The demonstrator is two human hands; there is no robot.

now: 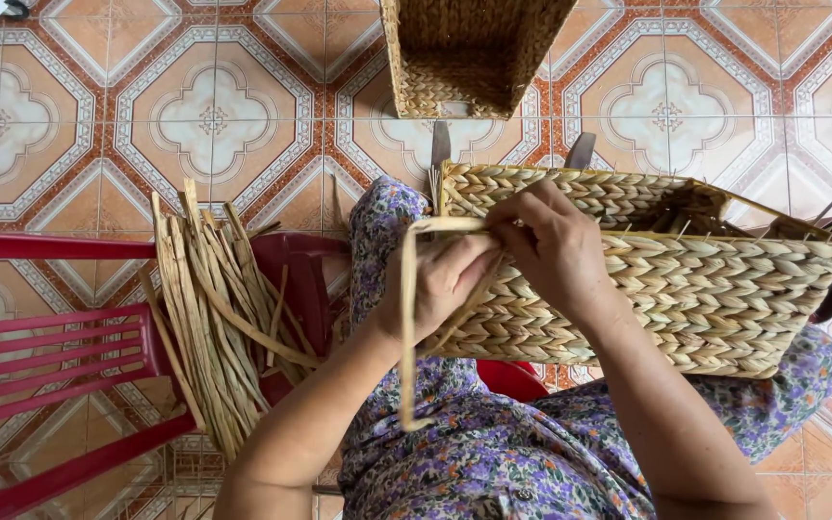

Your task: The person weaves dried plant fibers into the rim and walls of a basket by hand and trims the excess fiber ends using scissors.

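Carefully, we pinch the flat straw strand [406, 327] with both hands [440, 279] [546, 241] at the woven basket [705, 299] rim, keeping it taut.

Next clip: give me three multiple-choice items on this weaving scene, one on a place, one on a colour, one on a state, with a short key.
1. Where does the bundle of dried reed strips lie?
A. on the red plastic chair
B. inside the far basket
C. across the person's shoulder

2. What colour is the chair?
A. blue
B. red
C. white

3. What state is the woven basket on the lap in?
A. unfinished, loose ends sticking up at its rim
B. closed with a lid
C. crushed flat

Key: 1 A, the strips rest across the chair seat. 2 B, its slats are red. 3 A, the left hand and right hand work a reed strip at the rim.
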